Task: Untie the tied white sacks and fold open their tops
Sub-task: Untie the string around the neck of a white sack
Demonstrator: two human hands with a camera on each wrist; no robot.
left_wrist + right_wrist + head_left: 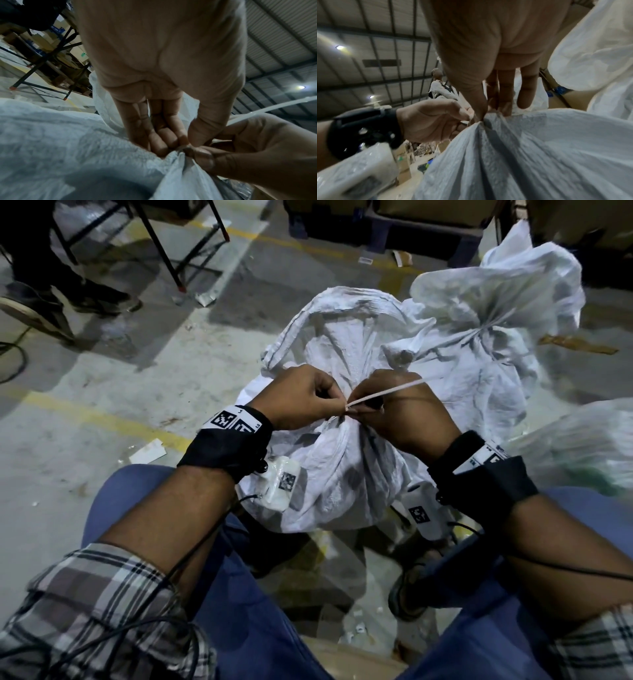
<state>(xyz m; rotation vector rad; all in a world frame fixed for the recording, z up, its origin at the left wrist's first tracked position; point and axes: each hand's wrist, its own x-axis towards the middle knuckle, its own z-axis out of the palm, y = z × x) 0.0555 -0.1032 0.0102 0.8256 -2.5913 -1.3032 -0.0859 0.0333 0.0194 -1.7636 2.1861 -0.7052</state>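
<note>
The near sack (342, 467) stands on the floor (102, 378) between the person's knees, its neck bunched tight under both hands. The left hand (301, 398) has its fingers (159, 140) curled, thumb and fingertips pinching the tie (383, 393) at the knot. The right hand (404, 412) meets it from the other side, thumb and forefinger pinching the same knot at the gathered neck; a loose end of the tie runs up and right over its knuckles. In the right wrist view the remaining fingers (527, 94) hang straighter behind the neck. A 2nd sack (496, 313), tied shut, stands just behind and to the right, touching the 1st.
</note>
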